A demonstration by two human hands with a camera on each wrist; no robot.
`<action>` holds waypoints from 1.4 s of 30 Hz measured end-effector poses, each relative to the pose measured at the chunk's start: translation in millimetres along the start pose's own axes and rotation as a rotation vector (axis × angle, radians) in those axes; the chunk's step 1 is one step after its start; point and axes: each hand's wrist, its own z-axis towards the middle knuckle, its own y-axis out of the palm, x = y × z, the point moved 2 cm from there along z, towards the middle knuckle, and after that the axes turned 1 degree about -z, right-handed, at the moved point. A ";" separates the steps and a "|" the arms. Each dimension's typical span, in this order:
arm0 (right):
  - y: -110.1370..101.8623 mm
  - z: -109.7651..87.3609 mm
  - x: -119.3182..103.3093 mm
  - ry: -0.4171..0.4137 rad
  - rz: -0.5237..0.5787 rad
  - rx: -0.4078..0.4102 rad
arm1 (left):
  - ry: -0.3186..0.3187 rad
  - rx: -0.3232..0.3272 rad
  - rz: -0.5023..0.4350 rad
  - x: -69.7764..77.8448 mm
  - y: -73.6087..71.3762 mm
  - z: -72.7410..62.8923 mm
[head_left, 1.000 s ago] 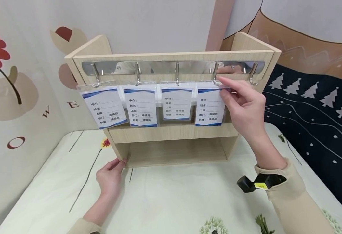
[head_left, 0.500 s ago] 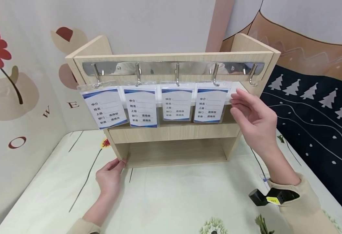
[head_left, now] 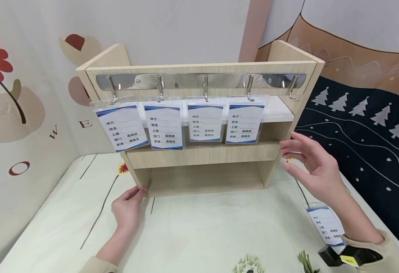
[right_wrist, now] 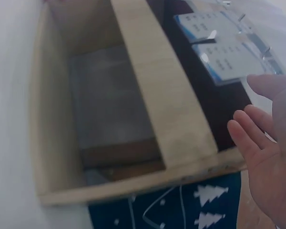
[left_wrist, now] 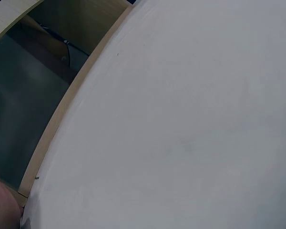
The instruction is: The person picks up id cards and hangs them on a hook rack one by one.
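A pale wooden shelf (head_left: 204,156) carries a metal strip of hooks along its top front. Several clear badge holders with blue-and-white cards hang there, among them a badge (head_left: 244,121) on the second hook from the right. The rightmost hook (head_left: 292,88) holds nothing. My left hand (head_left: 128,208) grips the shelf's lower left front corner between thumb and fingers; only part of it shows in the left wrist view. My right hand (head_left: 317,170), fingers loosely bent and holding nothing, is beside the shelf's right side. Another badge (head_left: 325,224) lies on the table, partly hidden by my right forearm.
The shelf stands on a table with a pale flower-print cover (head_left: 213,231). Behind and left is a light printed wall (head_left: 49,94). A dark tree-pattern wall (head_left: 363,136) borders the right side.
My right hand has let go of the badge on the second hook from the right and moved right and down. The badge on the table has come into view. My left hand stays at the corner.
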 end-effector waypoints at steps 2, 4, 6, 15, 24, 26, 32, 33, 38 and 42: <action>-4.8 -8.6 3.5 0.020 -0.046 -0.041 | -0.004 -0.004 -0.004 -0.6 0.4 -0.5; -10.8 -18.5 7.6 0.056 -0.084 -0.079 | -0.007 -0.005 -0.005 -1.0 0.8 -1.3; -18.0 -28.8 12.7 0.099 -0.120 -0.106 | -0.012 -0.007 -0.003 -1.4 1.0 -2.1; -55.4 -79.7 49.6 0.346 -0.235 -0.167 | -0.004 -0.009 0.007 1.7 0.6 -2.2; -79.5 -123.1 91.0 0.500 -0.162 -0.170 | 0.005 -0.003 0.006 3.7 0.7 -1.2; -82.6 -130.0 99.3 0.520 -0.160 -0.184 | 0.009 0.000 0.005 2.9 0.6 -1.2; -92.6 -145.9 121.1 0.626 -0.293 -0.273 | 0.018 0.012 0.005 0.2 0.6 -0.1; -93.9 -147.6 123.9 0.643 -0.324 -0.288 | 0.019 0.015 0.004 -0.1 0.6 0.1; -99.1 -151.9 133.6 0.706 -0.431 -0.342 | 0.022 0.019 0.007 -1.2 0.1 0.6; -100.4 -154.3 137.4 0.736 -0.444 -0.356 | 0.020 0.020 0.003 -1.2 0.3 1.1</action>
